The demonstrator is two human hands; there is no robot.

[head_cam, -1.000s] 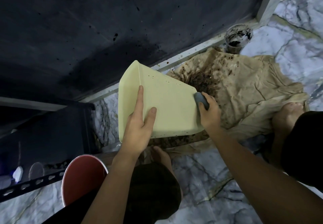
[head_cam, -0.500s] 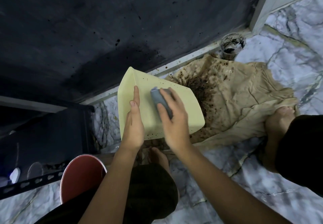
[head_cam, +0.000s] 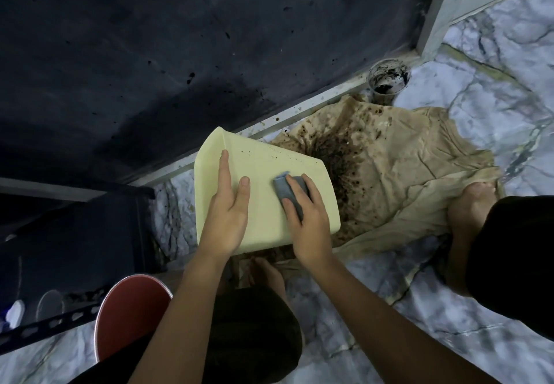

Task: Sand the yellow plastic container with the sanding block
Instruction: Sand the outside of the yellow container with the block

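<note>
Marble floor (head_cam: 449, 338) runs under me, and on it lies one stained brown cloth (head_cam: 404, 179) where one yellow container (head_cam: 263, 203) sits tipped on its side, touching the cloth. My left hand (head_cam: 227, 212) lies flat and open on the container's broad face, bracing it, grasping nothing. My right hand (head_cam: 305, 221) is clenched on one grey sanding block (head_cam: 289, 194), pressed against that same face. I judge the container could skid or rock if my bracing palm slips on the smooth plastic while I push. One dirty cup (head_cam: 388, 79) stands beyond the cloth, and one red stool (head_cam: 129, 311) sits near my knee.
</note>
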